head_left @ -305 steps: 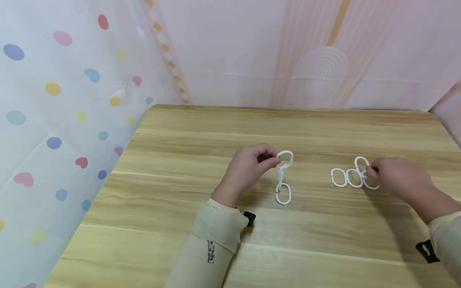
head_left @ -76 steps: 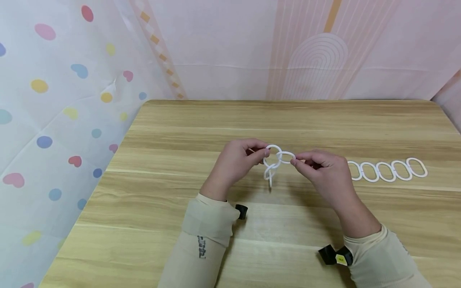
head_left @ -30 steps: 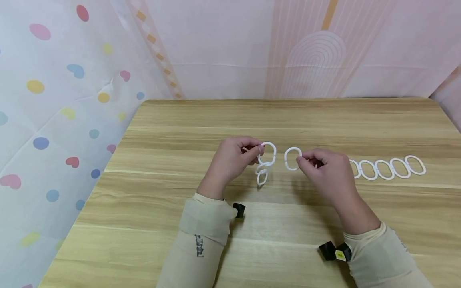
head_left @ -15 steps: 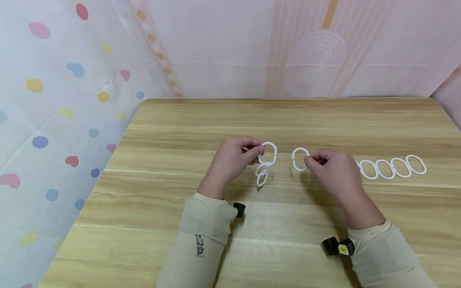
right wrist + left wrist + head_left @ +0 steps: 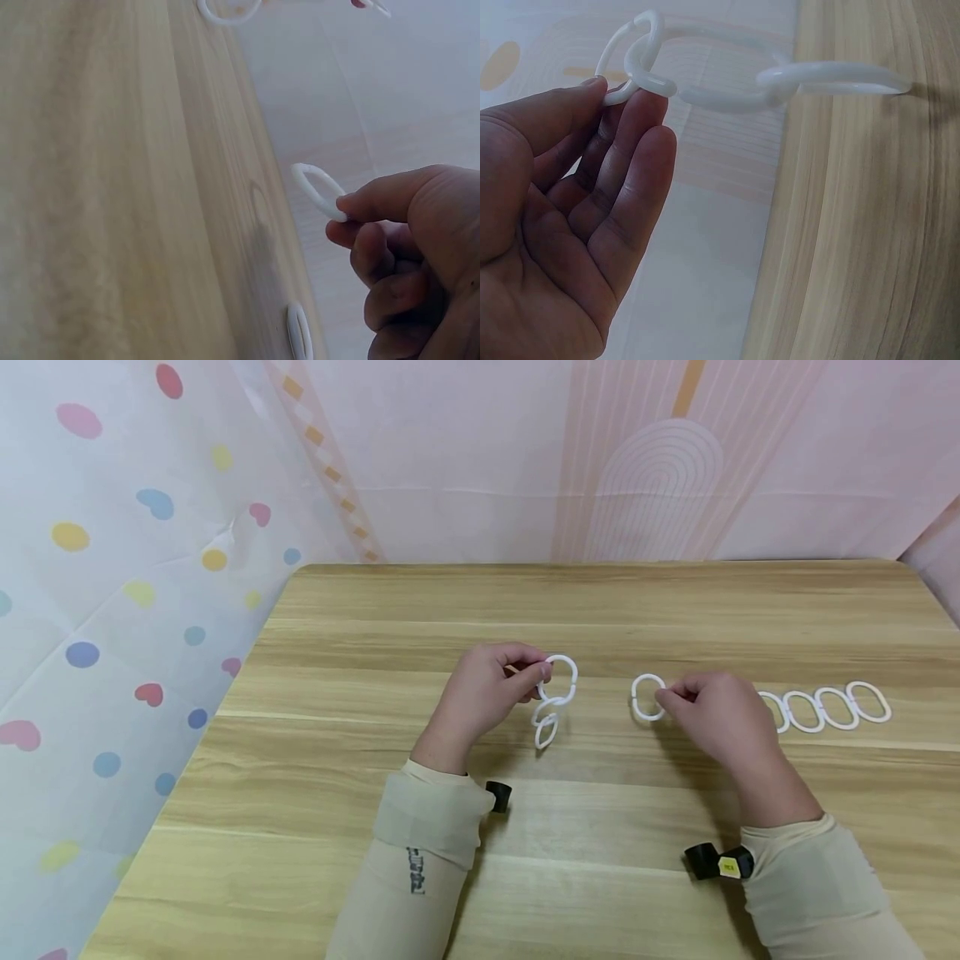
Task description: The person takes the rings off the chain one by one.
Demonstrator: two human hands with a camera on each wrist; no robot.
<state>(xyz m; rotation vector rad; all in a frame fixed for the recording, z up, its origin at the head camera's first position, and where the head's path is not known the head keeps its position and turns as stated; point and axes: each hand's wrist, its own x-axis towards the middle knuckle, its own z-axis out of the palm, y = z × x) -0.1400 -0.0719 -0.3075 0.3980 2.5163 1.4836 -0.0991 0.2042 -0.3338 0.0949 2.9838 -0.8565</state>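
Observation:
My left hand [image 5: 483, 702] pinches the top link of a short chain of white plastic oval links [image 5: 576, 677] between thumb and index finger. Two more links hang below it, hooked one through another. The left wrist view shows the chain's middle link [image 5: 727, 100] joining the other two. To the right, my right hand [image 5: 726, 718] holds a single loose white link [image 5: 634, 700] by its edge, raised over the wood in the right wrist view. A small slit shows in that link's side. The two hands are apart.
Several white links [image 5: 821, 710] lie in a slanting row on the wooden table [image 5: 600, 893] at right, its near end hidden behind my right hand. A patterned cloth [image 5: 480, 460] hangs behind the table and another spotted one is at left.
Earlier the links at right lay bunched, then in a row. The right hand's link was hooked on the chain's top link; it has come off and moved right with the hand. The left hand stays.

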